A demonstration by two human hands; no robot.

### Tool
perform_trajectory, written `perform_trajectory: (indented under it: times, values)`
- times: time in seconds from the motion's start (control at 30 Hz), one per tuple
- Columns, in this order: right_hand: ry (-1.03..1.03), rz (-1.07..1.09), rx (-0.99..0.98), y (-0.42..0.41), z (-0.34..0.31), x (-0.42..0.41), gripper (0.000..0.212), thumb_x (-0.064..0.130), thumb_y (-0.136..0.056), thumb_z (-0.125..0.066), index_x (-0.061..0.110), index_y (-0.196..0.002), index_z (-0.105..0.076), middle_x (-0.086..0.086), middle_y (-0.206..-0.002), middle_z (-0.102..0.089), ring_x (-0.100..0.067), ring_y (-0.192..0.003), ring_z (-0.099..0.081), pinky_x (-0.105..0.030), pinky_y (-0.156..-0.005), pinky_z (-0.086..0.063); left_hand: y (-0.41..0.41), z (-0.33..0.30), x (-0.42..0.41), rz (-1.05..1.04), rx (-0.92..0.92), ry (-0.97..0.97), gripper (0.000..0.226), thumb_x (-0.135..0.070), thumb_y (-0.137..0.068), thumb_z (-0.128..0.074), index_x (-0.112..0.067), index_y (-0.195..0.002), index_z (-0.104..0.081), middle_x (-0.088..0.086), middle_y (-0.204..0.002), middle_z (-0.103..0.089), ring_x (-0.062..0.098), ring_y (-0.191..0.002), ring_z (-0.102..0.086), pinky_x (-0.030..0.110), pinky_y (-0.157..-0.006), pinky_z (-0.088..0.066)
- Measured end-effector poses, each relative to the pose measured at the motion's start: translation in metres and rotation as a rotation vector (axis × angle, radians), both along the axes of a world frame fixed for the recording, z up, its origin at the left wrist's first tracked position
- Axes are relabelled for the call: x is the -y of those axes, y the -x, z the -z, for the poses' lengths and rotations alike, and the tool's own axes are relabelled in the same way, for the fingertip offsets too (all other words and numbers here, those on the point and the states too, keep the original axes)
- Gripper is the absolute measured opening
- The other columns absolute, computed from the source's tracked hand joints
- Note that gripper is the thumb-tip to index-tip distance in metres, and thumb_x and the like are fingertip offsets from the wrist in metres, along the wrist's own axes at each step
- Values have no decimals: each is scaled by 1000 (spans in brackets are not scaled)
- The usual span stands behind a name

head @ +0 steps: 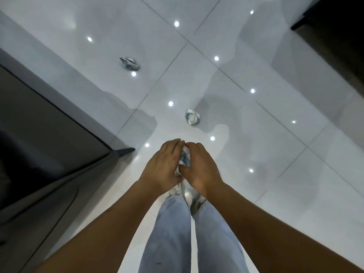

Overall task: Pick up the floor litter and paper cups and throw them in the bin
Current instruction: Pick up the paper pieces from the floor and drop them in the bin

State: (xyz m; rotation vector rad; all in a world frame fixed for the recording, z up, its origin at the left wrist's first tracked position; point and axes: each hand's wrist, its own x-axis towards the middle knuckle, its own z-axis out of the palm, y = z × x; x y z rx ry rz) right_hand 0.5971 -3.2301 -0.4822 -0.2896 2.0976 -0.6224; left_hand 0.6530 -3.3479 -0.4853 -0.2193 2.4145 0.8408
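Observation:
My left hand [164,164] and my right hand [199,166] are cupped together in front of me, both holding a crumpled blue-and-white paper cup [184,159] between them; only a strip of it shows. A crushed paper cup [192,117] lies on the white tiled floor just beyond my hands. A second crushed cup [129,63] lies farther away to the left. No bin is in view.
A dark grey cabinet or furniture edge [59,119] runs along the left. A dark piece of furniture [334,26] fills the top right corner. The glossy floor [275,154] reflects ceiling lights. My legs in light jeans [187,233] stand below.

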Motion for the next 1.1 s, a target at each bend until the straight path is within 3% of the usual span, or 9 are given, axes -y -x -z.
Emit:
perform_trajectory:
  times: [0.2, 0.3, 0.43, 0.63, 0.8, 0.9, 1.1]
  values:
    - [26, -37, 38, 22, -13, 12, 56, 29, -88, -65, 18, -138, -41, 0, -132, -50, -19, -120, -50, -31, -98, -43, 13, -7, 14, 9, 40, 89, 85, -31, -76, -69, -10, -146, -25, 3, -147, -31, 17, -135, -30, 24, -107, -29]
    - [20, -53, 13, 41, -12, 11, 60, 35, -89, -64, 21, -141, -39, 0, -137, -48, -18, -125, -47, -33, -100, -42, 20, -4, 26, -117, 143, 144, 90, -36, -75, -73, -8, -144, -24, 5, -143, -33, 21, -132, -31, 31, -103, -36]
    - [-121, -168, -45, 80, 3, 2, 54, 32, -91, -60, 20, -140, -39, -4, -135, -48, -23, -121, -47, -33, -97, -42, 33, 2, 47, -312, 264, 179, 92, -37, -70, -78, -10, -140, -25, 6, -136, -35, 23, -125, -33, 38, -96, -43]
    - [-277, -302, -102, 124, 34, 4, 50, 24, -92, -55, 16, -139, -38, -7, -131, -47, -27, -114, -46, -35, -88, -45, 62, 14, 65, -428, 277, 177, 95, -38, -69, -80, -12, -142, -25, 6, -135, -36, 23, -126, -34, 38, -95, -42]
    - [-301, -338, -90, 135, 86, 19, 53, 20, -89, -57, 15, -138, -37, -9, -134, -42, -29, -116, -44, -37, -87, -46, 87, 50, 73, -441, 176, 147, 93, -35, -70, -80, -11, -142, -26, 10, -136, -36, 25, -126, -32, 37, -96, -39]
    - [-303, -344, -108, 132, 133, 25, 57, 20, -89, -58, 18, -140, -35, -8, -138, -39, -29, -119, -42, -37, -89, -45, 94, 89, 76, -430, 149, 137, 90, -35, -71, -80, -12, -140, -27, 10, -135, -37, 24, -124, -34, 34, -89, -40]
    - [-321, -324, -153, 120, 249, 42, 69, 18, -89, -60, 23, -148, -24, -9, -153, -24, -33, -133, -32, -39, -100, -40, 90, 180, 87, -298, 98, 218, 88, -43, -73, -76, -14, -140, -27, 5, -132, -40, 22, -120, -38, 32, -84, -42]
